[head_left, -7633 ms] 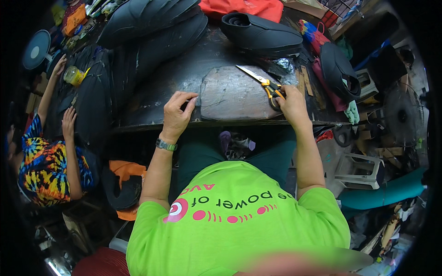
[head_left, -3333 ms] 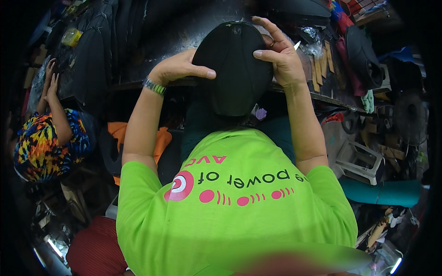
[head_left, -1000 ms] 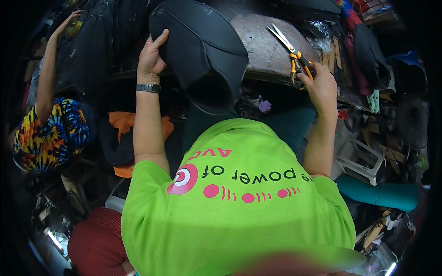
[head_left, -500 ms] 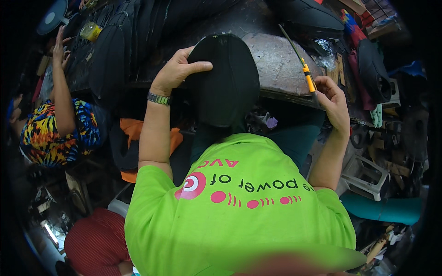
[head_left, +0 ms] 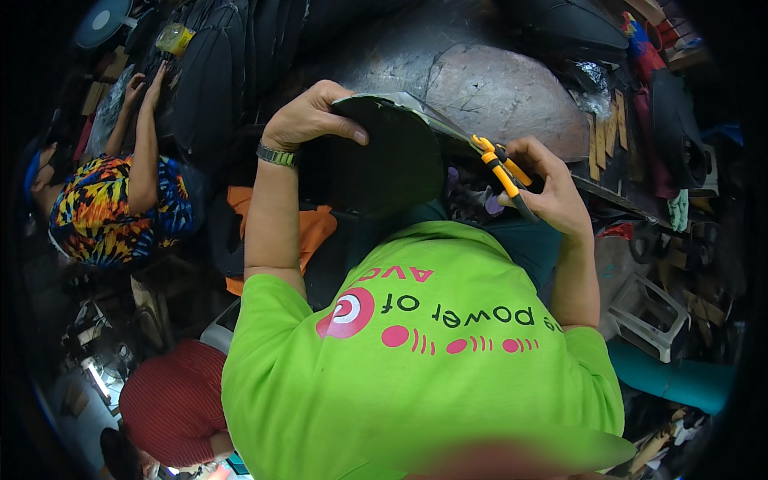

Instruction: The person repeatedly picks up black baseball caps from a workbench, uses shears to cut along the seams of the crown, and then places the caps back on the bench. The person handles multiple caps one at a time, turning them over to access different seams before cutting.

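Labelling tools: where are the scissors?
Head view, right of centre: scissors in the right hand, pointing toward the black piece held by the left hand.

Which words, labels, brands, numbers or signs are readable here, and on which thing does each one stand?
Green shirt: pink and black lettering, upside down in this view, partly readable, beside pink circles; I leave its wording uncopied.
Clear-and-yellow jar: any marking is too small to read.
Scissors: I can make out no text.
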